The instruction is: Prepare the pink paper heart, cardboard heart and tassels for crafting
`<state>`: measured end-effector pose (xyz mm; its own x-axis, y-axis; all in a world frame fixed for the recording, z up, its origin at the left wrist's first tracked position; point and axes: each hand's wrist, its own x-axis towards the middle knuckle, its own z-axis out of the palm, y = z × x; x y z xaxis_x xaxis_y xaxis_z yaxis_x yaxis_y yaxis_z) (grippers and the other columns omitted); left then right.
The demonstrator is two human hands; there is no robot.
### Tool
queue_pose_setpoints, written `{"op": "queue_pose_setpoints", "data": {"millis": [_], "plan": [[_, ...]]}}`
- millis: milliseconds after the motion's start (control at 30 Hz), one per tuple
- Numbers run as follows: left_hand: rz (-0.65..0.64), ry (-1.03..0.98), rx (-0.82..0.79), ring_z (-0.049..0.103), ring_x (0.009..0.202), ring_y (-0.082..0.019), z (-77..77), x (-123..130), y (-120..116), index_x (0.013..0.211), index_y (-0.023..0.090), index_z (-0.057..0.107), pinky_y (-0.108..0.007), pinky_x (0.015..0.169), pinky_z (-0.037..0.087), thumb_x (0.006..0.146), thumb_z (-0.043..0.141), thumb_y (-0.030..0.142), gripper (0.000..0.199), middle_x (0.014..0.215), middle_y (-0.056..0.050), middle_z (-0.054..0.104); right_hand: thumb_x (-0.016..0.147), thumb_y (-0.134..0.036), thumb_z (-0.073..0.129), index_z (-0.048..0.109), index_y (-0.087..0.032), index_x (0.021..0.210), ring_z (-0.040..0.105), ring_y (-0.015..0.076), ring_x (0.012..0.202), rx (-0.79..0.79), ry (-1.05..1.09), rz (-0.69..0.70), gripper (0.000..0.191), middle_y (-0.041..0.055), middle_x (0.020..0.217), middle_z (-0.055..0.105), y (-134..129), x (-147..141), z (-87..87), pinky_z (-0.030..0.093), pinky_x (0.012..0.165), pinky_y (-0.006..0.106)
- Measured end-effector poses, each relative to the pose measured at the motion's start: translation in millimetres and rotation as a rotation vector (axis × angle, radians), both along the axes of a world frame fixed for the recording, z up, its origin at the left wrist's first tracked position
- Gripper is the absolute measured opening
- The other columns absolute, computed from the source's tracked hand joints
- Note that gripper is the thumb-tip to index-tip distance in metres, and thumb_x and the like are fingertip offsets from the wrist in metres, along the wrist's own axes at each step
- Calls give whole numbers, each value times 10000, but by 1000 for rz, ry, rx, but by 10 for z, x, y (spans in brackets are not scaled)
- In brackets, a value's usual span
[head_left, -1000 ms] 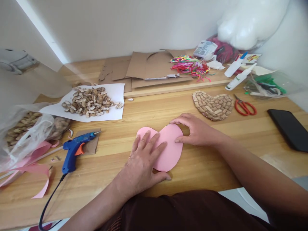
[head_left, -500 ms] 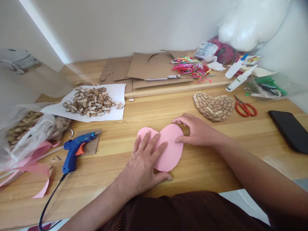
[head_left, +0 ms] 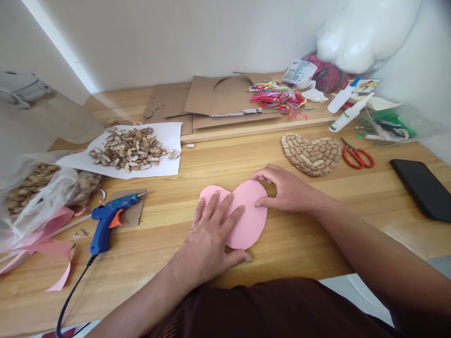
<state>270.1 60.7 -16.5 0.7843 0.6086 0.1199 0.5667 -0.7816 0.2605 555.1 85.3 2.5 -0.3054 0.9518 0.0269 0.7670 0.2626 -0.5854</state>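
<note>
A pink paper heart (head_left: pixel 252 211) lies flat on the wooden table in front of me. My left hand (head_left: pixel 213 234) rests across its left part, palm down with the fingers spread, covering much of that side. At the right lobe is my right hand (head_left: pixel 278 190), its fingertips touching the upper edge and its thumb on the right edge, with a gap between them. A second heart, covered in peanut shells (head_left: pixel 312 154), sits beyond my right hand. Left of my left hand lies a blue hot glue gun (head_left: pixel 105 220) with an orange trigger.
Peanut shells (head_left: pixel 130 148) are heaped on white paper (head_left: pixel 172 162). Pink ribbon (head_left: pixel 58 258) and a plastic bag of peanuts (head_left: pixel 35 188) lie left. Cardboard (head_left: pixel 211 98) and colourful cords (head_left: pixel 276 98) are behind. Red-handled scissors (head_left: pixel 357 157), glue bottles (head_left: pixel 350 115) and a phone (head_left: pixel 423 188) are right.
The whole view has shifted very slightly. Both hands keep their places on the pink paper heart, and nothing has been taken up or let go.
</note>
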Motion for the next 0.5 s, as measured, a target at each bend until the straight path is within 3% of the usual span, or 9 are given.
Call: {"op": "queue_pose_setpoints", "data": {"millis": [200,333,500], "plan": [[-2,24,-25,270,1526,-508,14,12,15,1534,201,504,-740,1200,233,767,723,746,966,1653,-190,376,746,-546,830,609,-231,1343,623,345,1119,92,16,-17,710,136,1259,662,-17,-23,-96,495,967,518],[12,15,-49,277,1524,-500,21,19,20,1542,211,496,-732,1205,218,772,706,761,970,1654,-183,378,784,-555,804,687,-230,1257,605,355,1157,206,-9,38,586,137,1188,685,-21,-84,-122,467,1025,534],[7,5,-114,224,1546,-490,55,9,30,1563,224,466,-714,1230,148,780,690,770,980,1671,-174,348,809,-590,767,720,-214,1233,617,360,1144,224,-62,96,569,125,1166,731,14,-134,-103,424,1049,539]]}}
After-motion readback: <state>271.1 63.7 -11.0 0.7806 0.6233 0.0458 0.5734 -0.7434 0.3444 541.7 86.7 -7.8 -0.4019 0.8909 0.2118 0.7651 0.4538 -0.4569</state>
